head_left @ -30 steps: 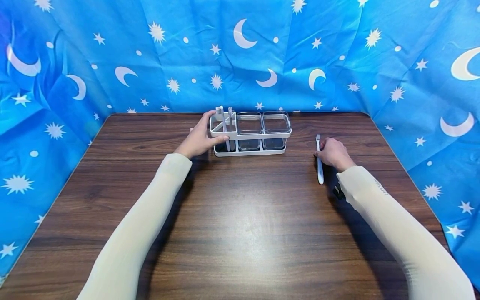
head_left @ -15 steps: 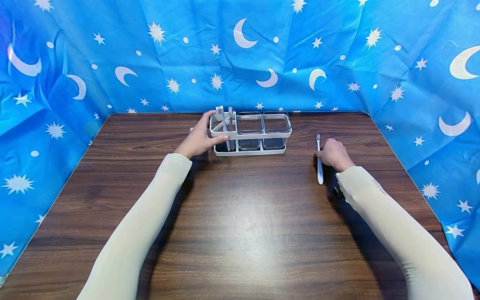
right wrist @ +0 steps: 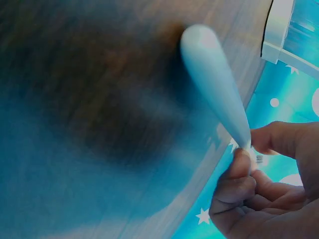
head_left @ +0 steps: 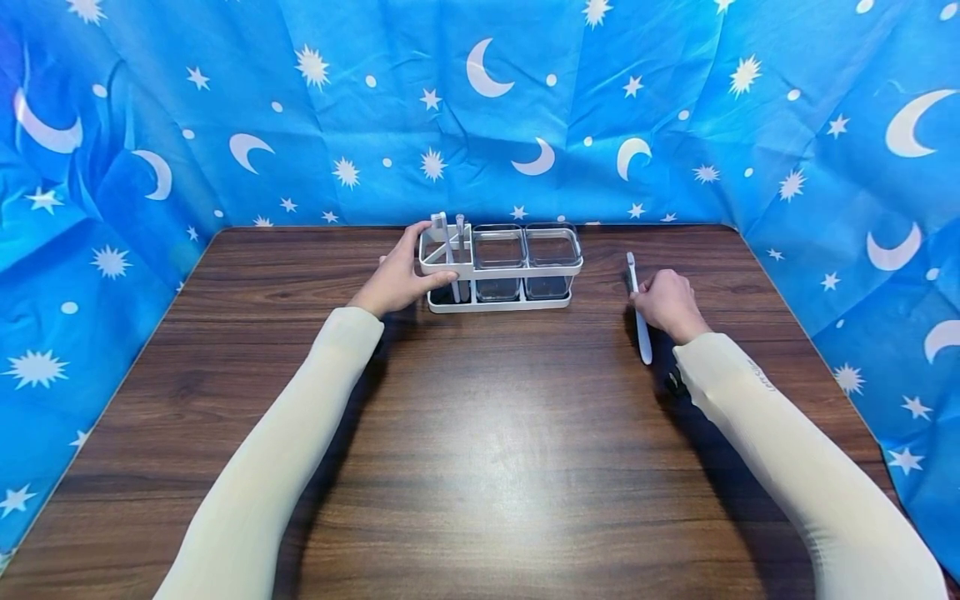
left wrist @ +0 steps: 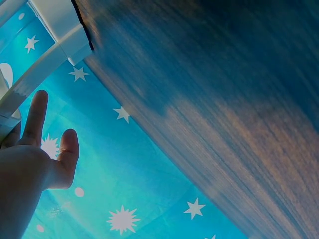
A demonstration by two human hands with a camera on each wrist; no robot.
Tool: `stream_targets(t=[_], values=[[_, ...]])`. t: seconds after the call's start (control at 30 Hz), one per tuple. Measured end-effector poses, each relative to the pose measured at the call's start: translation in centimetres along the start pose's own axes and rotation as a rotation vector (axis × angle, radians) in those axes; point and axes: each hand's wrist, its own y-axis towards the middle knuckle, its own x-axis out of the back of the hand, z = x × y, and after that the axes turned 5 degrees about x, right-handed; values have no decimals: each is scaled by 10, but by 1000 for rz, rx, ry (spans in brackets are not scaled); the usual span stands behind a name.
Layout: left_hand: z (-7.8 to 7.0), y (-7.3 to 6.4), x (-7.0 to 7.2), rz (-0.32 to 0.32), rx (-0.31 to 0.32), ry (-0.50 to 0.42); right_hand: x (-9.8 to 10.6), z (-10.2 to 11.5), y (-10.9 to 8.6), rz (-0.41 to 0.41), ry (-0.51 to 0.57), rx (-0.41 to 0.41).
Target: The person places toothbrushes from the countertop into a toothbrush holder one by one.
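A white toothbrush holder (head_left: 506, 272) stands at the back of the table, with a toothbrush (head_left: 447, 237) and a second, clear-looking brush (head_left: 461, 229) upright in its left section. My left hand (head_left: 401, 275) grips the holder's left end, thumb across the front and index finger at the back; in the left wrist view other fingers stick out free beside the white frame (left wrist: 42, 72). To the right, my right hand (head_left: 667, 302) pinches a white toothbrush (head_left: 643, 337) midway between thumb and fingers. Its bristle end tilts up off the table; the handle (right wrist: 214, 79) points toward me.
Two clear square cups (head_left: 553, 246) sit in the holder's middle and right sections. The dark wooden table (head_left: 487, 450) ends at a blue curtain (head_left: 390, 100) with moons and stars, which hangs behind and along both sides.
My right hand has taken the toothbrush in a pinch and lifted its bristle end, which has swung slightly left and away. The left hand and the holder have stayed still.
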Motion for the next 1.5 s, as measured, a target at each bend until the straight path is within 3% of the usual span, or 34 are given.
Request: stream_targets(t=[0.3, 0.53, 0.73, 1.1, 1.5], values=[[1, 0, 0, 0, 5, 6, 4, 7, -2, -169, 74, 122], [0, 0, 0, -1, -8, -5, 23, 30, -11, -241, 147, 182], [0, 0, 1, -3, -6, -6, 30, 50, -14, -364, 168, 290], [-1, -1, 1, 4, 1, -12, 35, 77, -26, -448, 227, 428], [0, 0, 1, -3, -12, -13, 34, 113, -32, -576, 462, 720]])
